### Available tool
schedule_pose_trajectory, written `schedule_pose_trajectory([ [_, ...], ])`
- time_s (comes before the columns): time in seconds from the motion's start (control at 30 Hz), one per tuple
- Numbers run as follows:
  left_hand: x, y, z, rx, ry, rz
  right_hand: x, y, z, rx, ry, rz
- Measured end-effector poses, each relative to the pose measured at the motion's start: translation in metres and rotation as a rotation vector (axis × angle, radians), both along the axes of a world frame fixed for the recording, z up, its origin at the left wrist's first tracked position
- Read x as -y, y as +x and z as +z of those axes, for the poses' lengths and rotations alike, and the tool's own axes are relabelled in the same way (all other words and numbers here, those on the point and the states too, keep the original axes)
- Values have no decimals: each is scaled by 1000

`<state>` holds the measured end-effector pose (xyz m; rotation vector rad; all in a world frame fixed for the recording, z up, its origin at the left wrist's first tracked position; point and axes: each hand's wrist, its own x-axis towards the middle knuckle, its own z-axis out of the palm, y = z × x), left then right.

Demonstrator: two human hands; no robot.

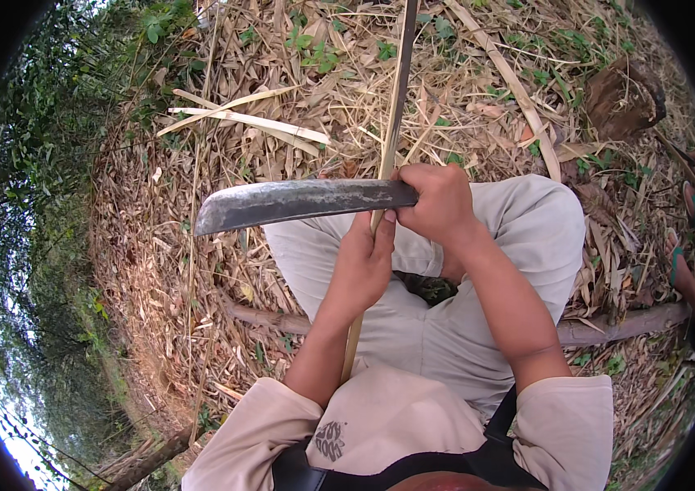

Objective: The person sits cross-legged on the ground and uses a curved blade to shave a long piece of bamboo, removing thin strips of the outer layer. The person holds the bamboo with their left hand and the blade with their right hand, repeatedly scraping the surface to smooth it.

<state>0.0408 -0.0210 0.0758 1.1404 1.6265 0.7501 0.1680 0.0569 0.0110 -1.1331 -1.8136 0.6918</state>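
Observation:
My right hand (439, 203) is closed round the grip of a machete (298, 206). Its long dark blade points left, and the handle is mostly hidden in my fist. A long, narrow bamboo strip (397, 110) runs from the top of the view under the blade and down towards my lap. Just below the blade, my left hand (364, 263) grips this strip, its thumb lying along it. The blade crosses the strip close above my left thumb; whether it cuts into it I cannot tell.
Several split pale strips (259, 123) lie on the dry leaves ahead. A longer strip (511, 78) and a tree stump (624, 100) are at the far right. A pole (609, 330) lies near my legs. Another person's foot (676, 258) shows at the right edge.

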Motion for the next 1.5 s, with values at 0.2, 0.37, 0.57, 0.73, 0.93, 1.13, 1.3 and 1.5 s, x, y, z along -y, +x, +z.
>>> schedule_pose_trajectory([
  [0.2, 10, -2, -2, -185, -19, -59, -4, 2, -13, 100, 50, 36],
  [0.37, 11, -7, -4, -265, -28, -105, -11, 2, -32, 31, 102, -8],
  [0.57, 19, -9, 6, -211, -62, -90, -20, 10, -45, 43, 204, -71],
  [0.73, 97, -27, 30, 2, -145, -79, -103, 74, -52, -134, -551, -584],
  [0.93, 40, -44, 23, 423, -302, 77, -50, 15, -30, -68, -383, -286],
  [1.13, 18, -42, 5, 350, -183, 6, -3, -8, -23, 53, -51, -28],
  [1.3, 8, -33, 12, 373, -340, 107, 8, -12, -8, 103, 110, 125],
  [1.5, 16, -20, 0, 36, -228, 80, 12, -10, -10, 115, 24, 87],
])
